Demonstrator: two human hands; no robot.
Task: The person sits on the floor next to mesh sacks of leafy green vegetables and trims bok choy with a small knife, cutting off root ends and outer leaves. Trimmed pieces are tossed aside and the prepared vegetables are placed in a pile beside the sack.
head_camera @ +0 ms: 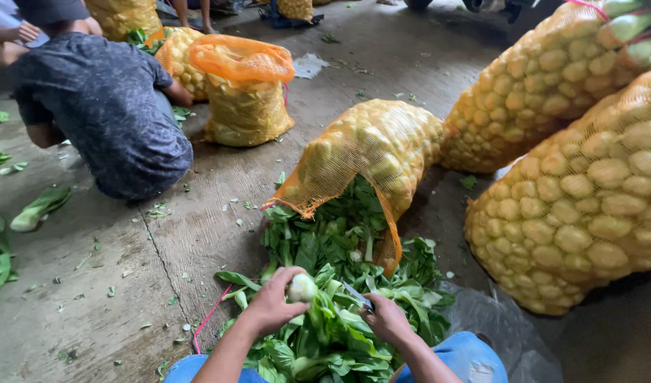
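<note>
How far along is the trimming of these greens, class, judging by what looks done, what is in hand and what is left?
Done: cut leaf scraps litter the concrete floor.
In hand: the left hand grips a bok choy by its pale base, while the right hand holds a knife beside it.
Left: greens spill from the open orange mesh sack, and large full sacks lie alongside, seemingly untouched.

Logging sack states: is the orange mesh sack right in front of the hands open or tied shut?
Open. The mesh sack lies on its side, mouth gaping, and leafy greens spill from it onto the floor.
</note>
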